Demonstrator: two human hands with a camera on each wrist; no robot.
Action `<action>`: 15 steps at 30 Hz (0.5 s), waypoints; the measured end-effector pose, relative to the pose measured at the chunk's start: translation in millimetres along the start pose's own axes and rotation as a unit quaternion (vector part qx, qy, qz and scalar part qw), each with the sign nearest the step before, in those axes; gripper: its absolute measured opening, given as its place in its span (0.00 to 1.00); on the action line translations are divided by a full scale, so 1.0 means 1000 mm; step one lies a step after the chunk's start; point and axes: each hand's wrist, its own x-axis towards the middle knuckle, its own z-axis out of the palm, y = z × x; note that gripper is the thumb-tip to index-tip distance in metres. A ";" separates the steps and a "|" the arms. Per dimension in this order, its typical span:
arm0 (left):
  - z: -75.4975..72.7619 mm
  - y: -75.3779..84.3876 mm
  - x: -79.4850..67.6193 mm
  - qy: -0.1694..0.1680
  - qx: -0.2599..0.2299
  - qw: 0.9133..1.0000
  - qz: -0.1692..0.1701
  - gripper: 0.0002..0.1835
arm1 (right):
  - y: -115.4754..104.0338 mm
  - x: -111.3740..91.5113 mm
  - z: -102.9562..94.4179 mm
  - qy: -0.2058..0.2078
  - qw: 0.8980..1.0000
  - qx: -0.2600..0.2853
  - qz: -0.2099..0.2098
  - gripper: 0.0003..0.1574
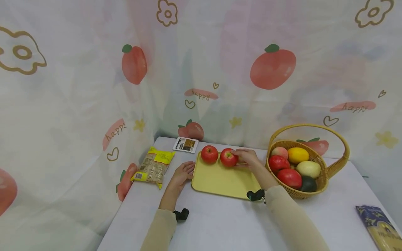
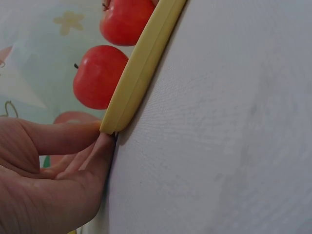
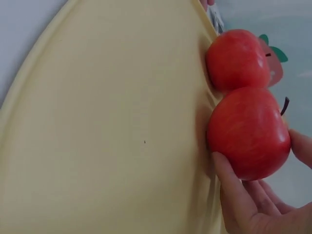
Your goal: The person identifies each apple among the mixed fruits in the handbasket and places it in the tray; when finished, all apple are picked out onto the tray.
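My right hand (image 1: 249, 158) grips a red apple (image 1: 229, 158) at the far rim of a yellow tray (image 1: 224, 183). In the right wrist view, its thumb and fingers (image 3: 236, 195) are on opposite sides of that apple. A second red apple (image 1: 209, 154) sits right beside it at the tray's far left corner. At the tray's left edge is my left hand (image 1: 182, 174). The left wrist view has its thumb (image 2: 73, 138) against the rim and a finger just under it, pinching the edge.
A wicker basket (image 1: 337, 167) of mixed fruit stands to the right of the tray. On the left lie a yellow-and-clear bag (image 1: 154, 166) and a small white packet (image 1: 185, 144). A blue-and-gold packet (image 1: 381, 226) lies at the right edge. Printed cloth walls (image 1: 220, 115) border the table.
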 end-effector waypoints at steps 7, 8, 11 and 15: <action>0.000 0.000 0.001 -0.006 -0.001 1.000 -0.002 0.42 | 0.005 0.002 0.001 0.031 0.999 0.017 -0.004 0.28; 0.000 0.000 0.001 -0.007 -0.002 1.000 0.000 0.42 | 0.006 0.003 0.000 0.035 0.999 0.020 -0.004 0.28; 0.000 0.001 0.001 -0.008 -0.004 1.000 0.004 0.42 | 0.009 0.004 0.000 0.042 0.999 0.028 -0.002 0.32; 0.000 0.001 0.001 -0.002 -0.003 1.000 -0.003 0.42 | 0.009 0.002 -0.001 0.044 0.999 0.020 -0.007 0.38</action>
